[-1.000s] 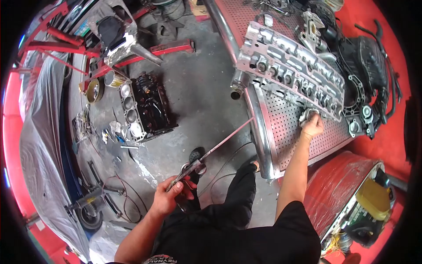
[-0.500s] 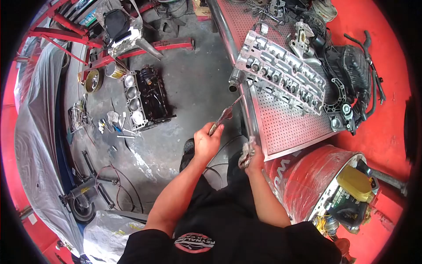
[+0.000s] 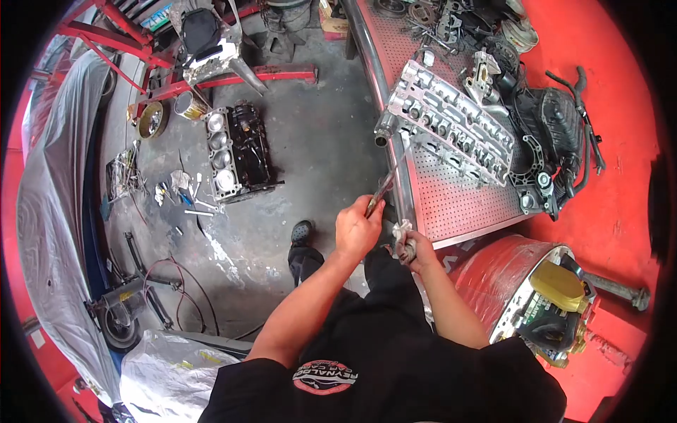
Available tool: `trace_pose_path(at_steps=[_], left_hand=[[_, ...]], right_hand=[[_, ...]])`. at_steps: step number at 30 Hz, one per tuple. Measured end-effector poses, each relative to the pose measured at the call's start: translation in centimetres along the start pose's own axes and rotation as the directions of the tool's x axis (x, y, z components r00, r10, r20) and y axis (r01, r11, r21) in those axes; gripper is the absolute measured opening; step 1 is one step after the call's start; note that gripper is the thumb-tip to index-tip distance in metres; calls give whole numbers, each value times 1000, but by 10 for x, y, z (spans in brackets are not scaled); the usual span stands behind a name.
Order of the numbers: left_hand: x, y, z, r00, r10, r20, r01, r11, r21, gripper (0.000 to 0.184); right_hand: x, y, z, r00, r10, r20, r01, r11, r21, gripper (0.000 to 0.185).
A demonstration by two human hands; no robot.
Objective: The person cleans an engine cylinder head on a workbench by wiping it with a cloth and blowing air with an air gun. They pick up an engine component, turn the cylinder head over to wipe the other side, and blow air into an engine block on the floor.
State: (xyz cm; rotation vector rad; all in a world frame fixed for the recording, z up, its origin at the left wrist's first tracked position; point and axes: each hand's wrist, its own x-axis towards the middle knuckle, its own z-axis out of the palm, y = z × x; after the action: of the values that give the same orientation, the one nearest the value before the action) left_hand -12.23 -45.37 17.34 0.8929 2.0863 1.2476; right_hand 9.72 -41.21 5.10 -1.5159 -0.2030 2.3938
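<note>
My left hand [image 3: 358, 231] is closed around the lower end of a slim metal hand tool [image 3: 383, 190]. The tool points up and to the right, towards the table's steel rail; its exact kind is unclear. My right hand [image 3: 421, 252] grips a crumpled, stained rag [image 3: 403, 233] close by, just below the rail. Above both hands, an aluminium cylinder head [image 3: 455, 120] lies at a slant on the perforated metal table [image 3: 451, 211]. A round dark pipe end [image 3: 383, 134] juts past the table edge beside the head.
On the floor to the left stands an engine block [image 3: 243, 151], with loose tools [image 3: 187, 197] near it. A plastic-wrapped drum [image 3: 493, 282] is below the table. Engine parts [image 3: 557, 141] crowd the table's right side. A chair [image 3: 211, 49] stands at the back left.
My left hand and the tool have moved right and slightly down, closer to the rag. My right hand has shifted slightly right. The camera view has turned a little.
</note>
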Motion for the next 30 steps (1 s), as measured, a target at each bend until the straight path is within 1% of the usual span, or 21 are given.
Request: trace_pose_path(at_steps=[2,4,5,6,8,9,10,12,13,14,15,16,18,19,20,21,22,24,26,28,30], left_hand=[[-4,-3,4,998,50,-26,-49,998,45,20],[-6,8,-2,998,47,-28,-46,999,23,20],[-10,12,-5,999,30,-33,-30,1000,-6,20],[-14,15,-8,999,31,-36,-31,1000,-3,20],[-13,18,-15,993,-93,-72,96,995,36,19],[-11,15,-13,995,-58,-82,64,995,70,19],[-11,15,-10,995,-56,-84,62,995,75,19],[-9,18,-5,994,-39,-102,43,998,35,19],[-11,20,-5,994,-36,-101,40,999,36,19],[-13,23,-6,993,-68,-95,71,997,29,19],[-13,25,-7,991,-97,-90,100,995,25,20],[-11,24,-5,992,-91,-91,94,995,29,20],[-8,19,-1,992,-77,-99,86,992,96,22],[-6,18,-1,992,-77,-99,87,991,98,22],[-5,16,-1,994,-57,-93,68,990,126,22],[1,17,-2,996,-29,-89,43,988,150,23],[4,17,-4,996,-28,-88,42,987,154,23],[9,17,-14,996,-54,-77,68,979,191,23],[11,20,-16,998,-52,-43,60,974,218,23],[3,20,-11,999,42,-23,-36,971,236,23],[3,22,-12,998,45,-41,-34,973,230,23]], right_hand=[[-7,7,5,1000,-12,23,12,1000,0,24],[-9,13,9,999,47,28,-43,992,-120,25],[-11,16,10,997,77,6,-77,997,-17,25],[-14,19,8,997,79,10,-79,997,-17,25],[-14,24,6,997,24,-74,-25,1000,-6,25],[-12,26,1,997,26,-69,-26,1000,-1,25],[-8,26,-7,997,38,-69,-38,999,13,24],[3,21,-17,997,45,-63,-43,999,28,24],[7,19,-24,999,-18,-27,17,999,-44,23],[11,18,-30,997,-77,13,78,990,-116,23],[11,14,-24,995,-99,-32,95,989,-110,23],[13,10,-15,995,-101,-27,97,990,-106,23],[13,5,2,966,-206,-156,178,969,-172,23],[7,0,13,967,-205,-152,182,972,-151,21],[10,3,10,967,-201,-154,179,972,-149,21],[16,1,9,967,-222,-124,198,964,-178,21],[19,2,8,967,-236,-95,213,956,-203,20],[17,10,8,966,-242,-90,222,957,-187,21],[12,10,14,958,-274,-87,258,953,-159,24],[4,12,6,961,-264,-81,248,955,-163,25],[2,13,-2,966,-247,-74,232,958,-166,25]])
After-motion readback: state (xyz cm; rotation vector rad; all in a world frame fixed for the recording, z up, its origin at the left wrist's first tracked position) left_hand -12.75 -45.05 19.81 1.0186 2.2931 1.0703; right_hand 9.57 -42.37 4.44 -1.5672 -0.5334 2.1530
